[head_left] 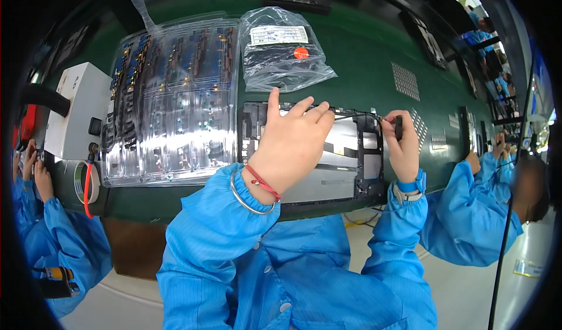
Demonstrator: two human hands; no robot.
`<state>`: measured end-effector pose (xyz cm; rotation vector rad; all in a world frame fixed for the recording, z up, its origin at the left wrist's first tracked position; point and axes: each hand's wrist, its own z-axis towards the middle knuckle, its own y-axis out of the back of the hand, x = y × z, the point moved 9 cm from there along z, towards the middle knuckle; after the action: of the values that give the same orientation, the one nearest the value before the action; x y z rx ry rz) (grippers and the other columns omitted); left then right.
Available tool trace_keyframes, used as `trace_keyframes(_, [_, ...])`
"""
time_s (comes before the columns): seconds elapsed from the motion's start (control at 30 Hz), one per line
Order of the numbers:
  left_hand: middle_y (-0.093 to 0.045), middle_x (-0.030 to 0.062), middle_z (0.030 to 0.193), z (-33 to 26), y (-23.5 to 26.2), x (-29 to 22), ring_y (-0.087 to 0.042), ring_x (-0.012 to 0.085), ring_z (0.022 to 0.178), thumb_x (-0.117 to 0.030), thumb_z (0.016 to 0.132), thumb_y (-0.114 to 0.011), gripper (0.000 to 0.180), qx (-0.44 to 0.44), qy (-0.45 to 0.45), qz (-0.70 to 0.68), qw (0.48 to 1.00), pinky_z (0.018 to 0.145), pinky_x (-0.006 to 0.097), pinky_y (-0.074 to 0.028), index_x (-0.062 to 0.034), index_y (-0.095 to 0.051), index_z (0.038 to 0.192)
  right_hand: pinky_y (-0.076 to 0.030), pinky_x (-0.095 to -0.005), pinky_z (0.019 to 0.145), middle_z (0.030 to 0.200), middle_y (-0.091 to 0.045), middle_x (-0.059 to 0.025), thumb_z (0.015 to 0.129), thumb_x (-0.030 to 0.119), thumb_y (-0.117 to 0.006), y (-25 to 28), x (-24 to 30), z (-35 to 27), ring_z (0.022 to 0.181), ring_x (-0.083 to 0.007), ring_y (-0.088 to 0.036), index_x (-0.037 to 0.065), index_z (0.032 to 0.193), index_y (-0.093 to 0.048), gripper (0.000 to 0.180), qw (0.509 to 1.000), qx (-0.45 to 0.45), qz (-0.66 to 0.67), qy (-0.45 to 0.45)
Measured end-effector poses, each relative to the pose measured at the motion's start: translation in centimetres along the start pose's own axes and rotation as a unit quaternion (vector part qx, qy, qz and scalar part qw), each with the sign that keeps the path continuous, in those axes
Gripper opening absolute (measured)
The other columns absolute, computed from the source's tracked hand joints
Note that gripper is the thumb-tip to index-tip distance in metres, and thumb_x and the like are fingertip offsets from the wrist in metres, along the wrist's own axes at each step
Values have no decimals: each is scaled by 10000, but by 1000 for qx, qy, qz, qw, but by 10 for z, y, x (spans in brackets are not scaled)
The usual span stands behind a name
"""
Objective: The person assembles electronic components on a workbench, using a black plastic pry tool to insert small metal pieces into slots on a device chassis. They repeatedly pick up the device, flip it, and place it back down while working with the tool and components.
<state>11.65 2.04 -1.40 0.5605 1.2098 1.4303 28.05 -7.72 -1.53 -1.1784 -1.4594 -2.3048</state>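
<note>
A flat device housing [339, 175] with a black frame and silver-grey plates lies on the green bench before me. My left hand [295, 139] rests over its left half, palm down, holding nothing; the fingers are spread and the forefinger points to the far edge. At the housing's right far corner, my right hand [404, 148] pinches a small black piece [398, 128], whose kind I cannot make out. Along the far edge, a thin dark strip or wire [360, 115] runs between the two hands. Part of the housing is hidden under my left hand.
Left of the housing are clear plastic trays [175, 107] of small parts. Beyond it lies a clear bag [287, 55] with a label and orange dot. A white box [79, 110] and tape roll [82, 180] stand far left. Small-part sheets [405, 81] lie right. Co-workers sit both sides.
</note>
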Motion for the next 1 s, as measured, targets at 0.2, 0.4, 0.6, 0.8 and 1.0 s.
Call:
trace_keyframes(0.2, [-533, 40, 1229, -1, 0, -1, -475, 211, 1164, -97, 740, -574, 348, 18, -1, 23, 1000, 987, 604, -236, -94, -577, 1088, -395, -198, 643, 773, -522, 12, 862, 65, -558, -4, -12, 0, 699, -55, -480, 24, 1042, -523, 188, 990, -29, 131, -36])
trace_keyframes(0.4, [-555, 33, 1209, 2, 3, -5, -495, 224, 1139, -97, 760, -537, 292, 15, -11, 43, 999, 989, 607, -230, -93, -607, 1044, -386, -202, 593, 788, -561, -5, 807, 45, -632, -5, -14, -5, 683, -50, -495, 31, 1054, -529, 267, 988, -89, 120, -40])
trace_keyframes(0.6, [-565, 25, 1197, 3, 8, -8, -505, 226, 1124, -74, 771, -516, 271, 5, -22, 68, 997, 990, 611, -227, -87, -617, 1023, -405, -209, 540, 693, -578, -35, 773, 54, -673, 0, -10, -7, 607, -76, -527, 25, 1053, -532, 315, 992, -109, 46, -40])
trace_keyframes(0.8, [-557, -6, 1120, 8, 12, -30, -482, 197, 1105, -80, 743, -538, 188, -24, -82, 121, 989, 1012, 575, -250, -60, -649, 893, -451, -250, 543, 686, -605, -67, 743, 48, -689, 4, -4, -8, 607, -127, -585, 30, 1051, -544, 341, 990, -135, 4, -31])
trace_keyframes(1.0, [-560, -17, 1003, 9, 1, -37, -503, 164, 997, -76, 706, -552, 154, 26, -166, 127, 978, 1045, 527, -254, -47, -669, 802, -467, -271, 553, 698, -616, -87, 743, 64, -688, 6, 0, -8, 626, -167, -614, 34, 1043, -554, 331, 990, -140, 0, -9])
